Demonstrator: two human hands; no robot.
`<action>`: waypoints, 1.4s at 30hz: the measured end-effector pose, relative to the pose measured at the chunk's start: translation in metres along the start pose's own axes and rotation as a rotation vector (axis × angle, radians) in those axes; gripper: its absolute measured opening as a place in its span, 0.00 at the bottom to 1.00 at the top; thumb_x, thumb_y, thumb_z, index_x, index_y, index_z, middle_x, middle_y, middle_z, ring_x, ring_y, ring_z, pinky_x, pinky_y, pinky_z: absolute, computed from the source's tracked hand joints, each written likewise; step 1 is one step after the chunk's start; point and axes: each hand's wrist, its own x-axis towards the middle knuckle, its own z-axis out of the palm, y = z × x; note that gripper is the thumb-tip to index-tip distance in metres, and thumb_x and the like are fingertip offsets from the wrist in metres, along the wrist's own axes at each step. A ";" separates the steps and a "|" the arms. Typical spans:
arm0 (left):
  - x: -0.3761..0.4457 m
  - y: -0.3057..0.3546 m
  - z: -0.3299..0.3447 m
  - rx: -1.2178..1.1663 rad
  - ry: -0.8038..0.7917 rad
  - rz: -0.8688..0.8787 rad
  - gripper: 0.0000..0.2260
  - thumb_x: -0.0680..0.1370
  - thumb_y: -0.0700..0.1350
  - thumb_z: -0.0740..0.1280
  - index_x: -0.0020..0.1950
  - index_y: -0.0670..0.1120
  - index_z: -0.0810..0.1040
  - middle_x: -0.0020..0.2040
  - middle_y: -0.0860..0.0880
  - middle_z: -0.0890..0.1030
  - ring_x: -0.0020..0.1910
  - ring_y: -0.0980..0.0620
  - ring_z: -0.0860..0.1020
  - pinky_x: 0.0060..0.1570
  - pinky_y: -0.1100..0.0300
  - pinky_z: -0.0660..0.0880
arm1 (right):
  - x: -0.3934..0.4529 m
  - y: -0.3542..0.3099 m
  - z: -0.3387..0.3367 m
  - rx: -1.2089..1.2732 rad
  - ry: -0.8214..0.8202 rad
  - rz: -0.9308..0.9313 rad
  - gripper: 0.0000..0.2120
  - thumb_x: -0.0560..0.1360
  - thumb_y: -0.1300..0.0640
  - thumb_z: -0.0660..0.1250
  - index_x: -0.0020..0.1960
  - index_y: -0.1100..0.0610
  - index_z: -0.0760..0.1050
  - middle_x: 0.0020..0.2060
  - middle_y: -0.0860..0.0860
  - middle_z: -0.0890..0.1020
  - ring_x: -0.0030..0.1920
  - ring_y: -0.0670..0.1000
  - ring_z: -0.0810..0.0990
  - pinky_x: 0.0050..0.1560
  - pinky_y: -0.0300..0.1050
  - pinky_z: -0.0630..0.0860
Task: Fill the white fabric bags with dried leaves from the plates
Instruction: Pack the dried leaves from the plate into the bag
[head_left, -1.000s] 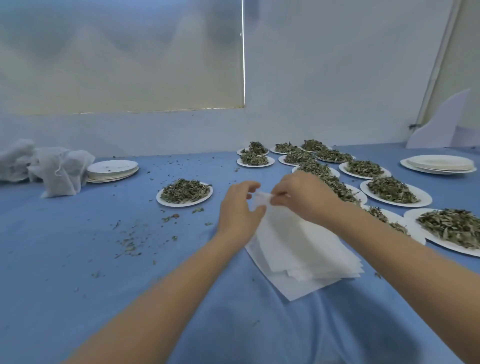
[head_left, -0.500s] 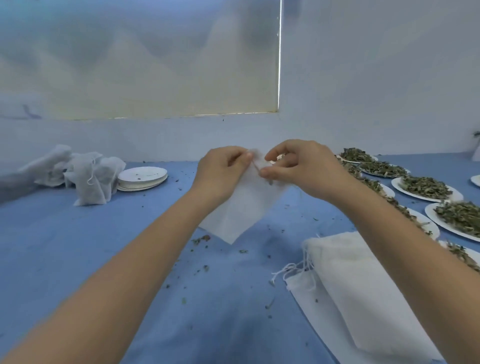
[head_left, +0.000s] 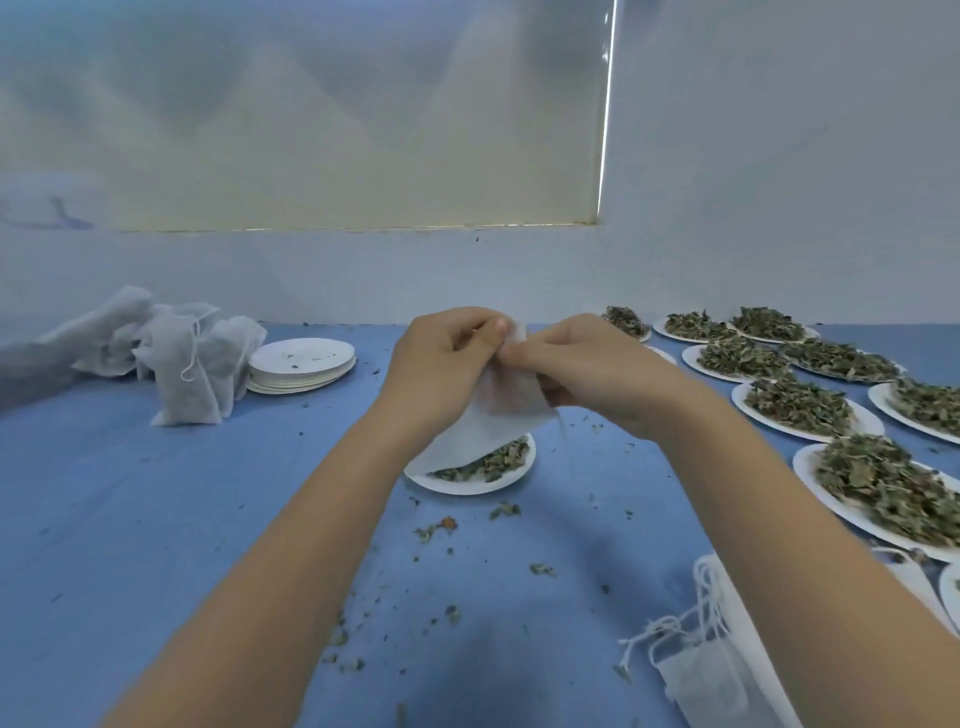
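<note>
Pinching 1 white fabric bag (head_left: 483, 415) by its top, left hand (head_left: 441, 358) and right hand (head_left: 597, 369), fingers curled tight.
Blue table (head_left: 156, 519) littered with leaf crumbs (head_left: 436, 527); white wall (head_left: 779, 156) behind.

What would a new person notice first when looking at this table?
Probably the two hands, left hand and right hand, pinching the top of a white fabric bag above a plate of dried leaves mid-table. Then the many leaf-heaped plates on the right, and the filled bags beside a stack of emptied plates at far left.
</note>
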 end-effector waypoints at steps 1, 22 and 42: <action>0.002 -0.003 -0.002 -0.006 -0.001 0.002 0.10 0.79 0.45 0.62 0.42 0.54 0.80 0.40 0.56 0.81 0.40 0.59 0.76 0.43 0.64 0.71 | 0.004 -0.001 0.003 0.004 -0.034 0.014 0.22 0.75 0.52 0.65 0.27 0.61 0.63 0.26 0.52 0.60 0.31 0.52 0.60 0.37 0.47 0.58; 0.021 -0.046 -0.018 0.640 0.245 0.445 0.18 0.73 0.41 0.57 0.59 0.46 0.78 0.53 0.48 0.81 0.54 0.45 0.76 0.60 0.51 0.66 | 0.061 0.015 0.043 0.747 -0.192 0.019 0.12 0.77 0.69 0.54 0.49 0.67 0.76 0.41 0.59 0.83 0.41 0.53 0.83 0.42 0.48 0.82; 0.017 -0.065 -0.013 0.811 0.100 0.572 0.19 0.67 0.41 0.61 0.56 0.35 0.77 0.44 0.42 0.79 0.41 0.40 0.77 0.43 0.57 0.67 | 0.048 0.005 0.033 0.748 -0.315 0.028 0.10 0.75 0.66 0.59 0.37 0.64 0.75 0.33 0.57 0.74 0.35 0.51 0.77 0.43 0.42 0.79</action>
